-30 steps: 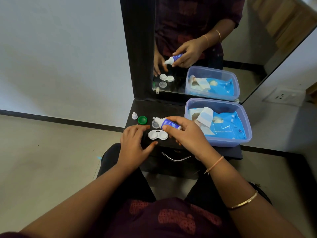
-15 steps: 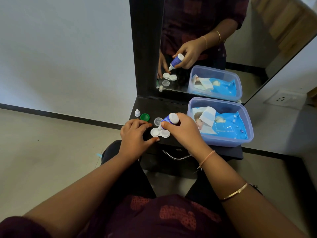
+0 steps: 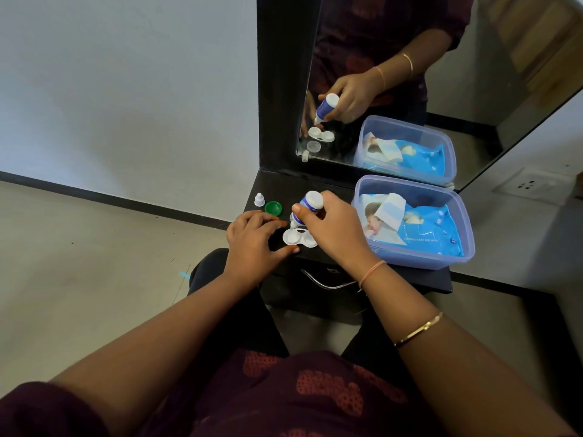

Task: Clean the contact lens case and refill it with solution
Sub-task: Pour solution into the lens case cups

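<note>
A white two-well contact lens case (image 3: pixel 299 238) lies open on the black shelf (image 3: pixel 410 275). My right hand (image 3: pixel 334 228) grips a small blue-and-white solution bottle (image 3: pixel 309 205), turned upside down with its nozzle over the case's left well. My left hand (image 3: pixel 252 241) rests on the shelf just left of the case, its thumb at the case's front edge. A green case lid (image 3: pixel 273 207) and the bottle's white cap (image 3: pixel 259 199) lie at the shelf's back left. The second case lid is hidden behind the bottle.
A clear blue plastic tub (image 3: pixel 419 258) with a wet-wipes pack and tissue fills the shelf's right side. A black-framed mirror (image 3: pixel 284 89) stands behind the shelf. A metal drawer handle (image 3: pixel 325 283) sits below its front edge.
My right hand has tipped the bottle from lying sideways to upside down over the case. My left hand has stayed beside the case.
</note>
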